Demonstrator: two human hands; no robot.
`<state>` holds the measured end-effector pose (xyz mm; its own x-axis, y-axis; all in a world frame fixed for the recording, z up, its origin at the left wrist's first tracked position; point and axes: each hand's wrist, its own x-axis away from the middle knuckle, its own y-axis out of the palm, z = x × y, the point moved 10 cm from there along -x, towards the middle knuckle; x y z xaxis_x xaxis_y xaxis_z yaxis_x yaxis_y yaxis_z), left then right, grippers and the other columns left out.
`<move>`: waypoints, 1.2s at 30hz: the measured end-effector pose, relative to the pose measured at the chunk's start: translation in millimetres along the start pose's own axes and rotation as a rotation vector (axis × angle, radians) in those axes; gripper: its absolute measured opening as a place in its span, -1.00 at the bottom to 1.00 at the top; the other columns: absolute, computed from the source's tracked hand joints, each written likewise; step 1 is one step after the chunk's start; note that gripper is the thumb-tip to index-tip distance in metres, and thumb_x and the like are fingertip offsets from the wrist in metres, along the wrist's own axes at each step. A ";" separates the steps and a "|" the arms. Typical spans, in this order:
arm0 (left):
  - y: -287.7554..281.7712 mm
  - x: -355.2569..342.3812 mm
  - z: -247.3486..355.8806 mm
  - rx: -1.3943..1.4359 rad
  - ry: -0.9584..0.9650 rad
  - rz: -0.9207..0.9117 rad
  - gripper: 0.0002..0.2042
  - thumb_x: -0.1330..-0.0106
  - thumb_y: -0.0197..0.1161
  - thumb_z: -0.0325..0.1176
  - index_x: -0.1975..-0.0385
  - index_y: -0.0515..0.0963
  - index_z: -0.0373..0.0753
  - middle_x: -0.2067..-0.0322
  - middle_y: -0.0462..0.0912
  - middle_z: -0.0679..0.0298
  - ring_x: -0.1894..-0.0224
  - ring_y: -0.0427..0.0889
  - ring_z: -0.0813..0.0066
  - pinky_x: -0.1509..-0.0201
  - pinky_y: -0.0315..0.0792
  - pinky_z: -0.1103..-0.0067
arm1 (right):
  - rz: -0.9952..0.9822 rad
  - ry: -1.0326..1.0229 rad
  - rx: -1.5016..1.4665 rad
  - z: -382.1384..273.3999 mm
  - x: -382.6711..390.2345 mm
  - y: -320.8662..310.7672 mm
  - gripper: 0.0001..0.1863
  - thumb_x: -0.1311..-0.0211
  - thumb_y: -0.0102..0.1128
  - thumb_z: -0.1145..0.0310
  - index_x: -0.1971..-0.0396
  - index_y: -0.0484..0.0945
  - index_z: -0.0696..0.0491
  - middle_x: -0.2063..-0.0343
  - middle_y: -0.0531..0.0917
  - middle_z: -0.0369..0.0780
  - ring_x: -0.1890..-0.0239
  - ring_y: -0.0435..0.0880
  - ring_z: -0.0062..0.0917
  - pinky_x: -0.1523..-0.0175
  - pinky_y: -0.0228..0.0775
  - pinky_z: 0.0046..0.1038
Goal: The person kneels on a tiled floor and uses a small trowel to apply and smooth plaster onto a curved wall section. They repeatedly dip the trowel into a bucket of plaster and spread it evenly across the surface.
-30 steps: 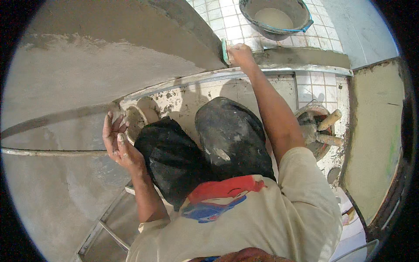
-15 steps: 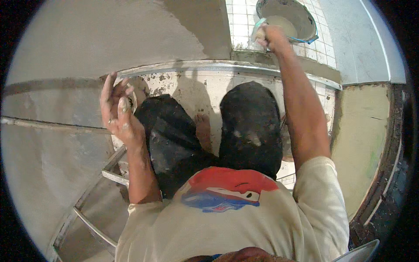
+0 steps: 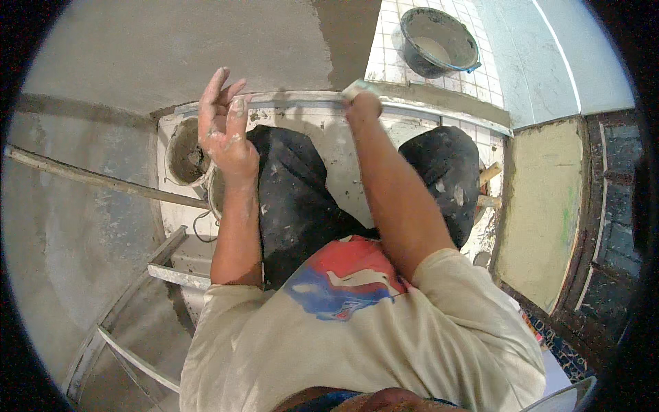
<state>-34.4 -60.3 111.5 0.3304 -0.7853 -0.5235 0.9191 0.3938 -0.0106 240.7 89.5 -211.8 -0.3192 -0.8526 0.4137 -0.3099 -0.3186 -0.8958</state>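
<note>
My left hand [image 3: 230, 137] is raised over my left thigh, its fingers apart and smeared with grey plaster; it holds nothing. My right hand [image 3: 364, 108] is closed around a small pale green-and-white object [image 3: 360, 88], too blurred to name. That hand is in front of me, over a long pale straight strip [image 3: 288, 99] at the foot of the grey plastered surface. Beyond it to the right stands a black bucket [image 3: 420, 58] with a blue handle, holding wet grey mix. A pale, dirty bucket [image 3: 180, 163] sits beside my left hand.
A wooden pole [image 3: 103, 180] slants in from the left. Below it is a ladder-like frame [image 3: 180, 276]. White tiles [image 3: 384, 51] lie around the black bucket. At right are a yellowish panel [image 3: 539, 206] and a dark frame [image 3: 583, 226]. Wood pieces [image 3: 489, 185] lie beside my right knee.
My right hand has moved from the black bucket's rim leftward and nearer to me, still gripping the pale object. My left hand stays raised with fingers apart. The view has shifted slightly.
</note>
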 end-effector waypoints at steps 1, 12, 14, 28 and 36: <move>-4.4 -1.9 -0.1 0.000 -0.004 0.013 -0.52 -0.58 0.16 -0.36 -0.42 0.46 -0.46 -0.33 0.57 -0.10 -0.26 0.68 0.06 -0.25 0.63 0.33 | 0.009 0.044 -0.021 -8.6 3.9 24.3 -0.45 -0.42 0.36 -0.15 -0.21 0.73 -0.10 -0.23 0.73 -0.22 -0.31 0.71 -0.37 -0.25 0.62 -0.35; -36.4 -1.0 -6.7 -0.031 -0.014 0.031 -0.40 -0.50 0.19 -0.23 -0.42 0.42 -0.54 -0.36 0.53 -0.19 -0.27 0.64 -0.01 -0.26 0.60 0.29 | -0.229 -0.187 0.296 -39.3 -44.3 80.5 -0.52 -0.41 0.35 -0.09 -0.19 0.74 -0.16 -0.14 0.78 -0.33 -0.27 0.73 -0.44 -0.06 0.66 -0.29; -33.4 -2.4 -8.4 -0.031 -0.026 0.036 -0.36 -0.49 0.21 -0.17 -0.42 0.42 -0.54 -0.36 0.52 -0.21 -0.26 0.65 -0.01 -0.25 0.59 0.29 | -0.114 -0.225 0.276 -59.7 -32.6 69.0 -0.52 -0.40 0.35 -0.09 -0.19 0.74 -0.16 -0.14 0.78 -0.32 -0.26 0.74 -0.44 -0.09 0.65 -0.28; -21.4 -4.3 -9.7 -0.113 -0.072 -0.018 -0.29 -0.49 0.26 -0.04 -0.42 0.41 -0.54 -0.36 0.53 -0.22 -0.24 0.66 0.09 -0.24 0.54 0.33 | 0.095 -0.220 -0.255 -106.5 -1.4 80.6 -0.55 -0.52 0.19 0.01 -0.14 0.74 0.02 -0.10 0.78 -0.14 -0.17 0.74 -0.22 -0.20 0.57 -0.12; -9.5 -3.2 -8.8 -0.181 -0.067 -0.047 -0.31 -0.50 0.26 -0.03 -0.41 0.44 -0.51 -0.35 0.56 -0.19 -0.24 0.66 0.09 -0.24 0.55 0.31 | -0.118 -0.345 -0.055 -147.3 16.4 90.7 -0.45 -0.39 0.26 0.14 -0.37 0.62 -0.16 -0.33 0.65 -0.18 -0.41 0.56 -0.28 -0.51 0.30 -0.07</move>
<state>-46.2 -57.3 105.8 0.3069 -0.8328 -0.4607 0.8824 0.4303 -0.1901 75.4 107.7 -262.4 0.0396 -0.9037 0.4263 -0.3776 -0.4085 -0.8310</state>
